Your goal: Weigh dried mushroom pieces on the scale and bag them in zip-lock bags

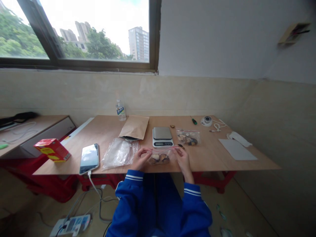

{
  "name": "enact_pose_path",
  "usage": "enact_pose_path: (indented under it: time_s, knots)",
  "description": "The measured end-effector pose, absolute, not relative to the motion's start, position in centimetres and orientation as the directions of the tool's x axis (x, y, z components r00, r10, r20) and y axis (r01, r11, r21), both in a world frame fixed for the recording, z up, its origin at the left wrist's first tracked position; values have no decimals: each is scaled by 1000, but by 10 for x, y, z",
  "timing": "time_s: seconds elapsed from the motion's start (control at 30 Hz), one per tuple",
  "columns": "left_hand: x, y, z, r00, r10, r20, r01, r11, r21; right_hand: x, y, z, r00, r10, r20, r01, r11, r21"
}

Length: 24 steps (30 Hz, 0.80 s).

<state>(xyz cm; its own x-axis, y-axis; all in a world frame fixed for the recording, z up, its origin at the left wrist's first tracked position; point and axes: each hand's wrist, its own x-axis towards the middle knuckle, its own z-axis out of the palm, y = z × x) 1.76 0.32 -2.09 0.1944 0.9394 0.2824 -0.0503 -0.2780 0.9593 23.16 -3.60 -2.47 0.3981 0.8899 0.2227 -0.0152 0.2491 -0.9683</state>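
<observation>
A small clear zip bag (pixel 160 157) with brown pieces inside lies at the near edge of the wooden table (pixel 212 154). My left hand (pixel 140 158) pinches the bag's top strip at its left end. At the right end my right hand (pixel 182 157) pinches the same strip. Both hands have their fingers closed on it. A digital kitchen scale (pixel 162 136) stands just behind the bag. To the scale's right lies a second filled zip bag (pixel 188 138). A pile of empty clear bags (pixel 119 152) rests left of my left hand.
A brown paper envelope (pixel 134 127) and a small bottle (pixel 120 110) sit behind the scale. A phone (pixel 89 158) on a cable lies at the left, a red box (pixel 52 149) beside it. White paper (pixel 237 148), a cloth, a white round device (pixel 206 121) and a green tool (pixel 194 121) occupy the right.
</observation>
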Motion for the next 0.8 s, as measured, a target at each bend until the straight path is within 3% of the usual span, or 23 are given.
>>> enact_pose_path:
  time_s: [0.27,0.57,0.67,0.8]
  knots:
    - [17,1,-18,143,953,265,-16,-266,964,233,-38,-25,403,893,199,-47,238,-970]
    - [17,0,-15,38,958,283,174,-285,943,229,-38,-26,423,878,223,-40,264,-964]
    - [18,2,-18,38,955,294,129,-296,946,224,-37,-26,430,872,234,-48,281,-958]
    - [21,1,-19,106,960,258,-83,-250,965,219,-39,-25,380,903,200,-129,266,-955]
